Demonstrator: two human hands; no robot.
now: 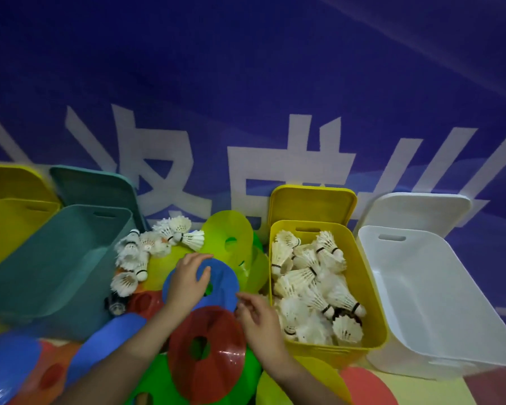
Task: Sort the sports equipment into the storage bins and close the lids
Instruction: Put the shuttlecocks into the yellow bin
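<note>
From the head camera, a blue banner [246, 83] fills the background with large white characters, cut off by the things in front and not readable as words.

Four smooth plastic storage bins with rounded corners and slot handles stand along the banner, each with its lid propped upright behind it. At the far left is a yellow bin [3, 226], beside it a teal bin [56, 258]. To the right stands a second yellow bin [374, 311], heaped with white feathered shuttlecocks [313, 282] whose cork bases carry dark bands. The white bin [438, 302] sits at the far right.

Between the teal bin and the filled yellow bin lies a mixed pile. More loose shuttlecocks [146, 249] cluster against the teal bin's right wall. Glossy flat disc cones with round centre holes overlap one another: a lime-yellow disc cone [228, 232] tilted up at the back, a blue disc cone [216, 287] in the middle, a red disc cone [208, 355] nearer the person, with green, blue and orange ones at the near edge of the floor.

The left hand [187, 279] lies on the blue disc cone, fingers spread and bent over its top, thumb near the centre hole; whether its grip has closed on the disc cannot be told. The right hand [260, 317] hovers just above the red disc cone's far rim, fingers loosely curled, grasping nothing.
</note>
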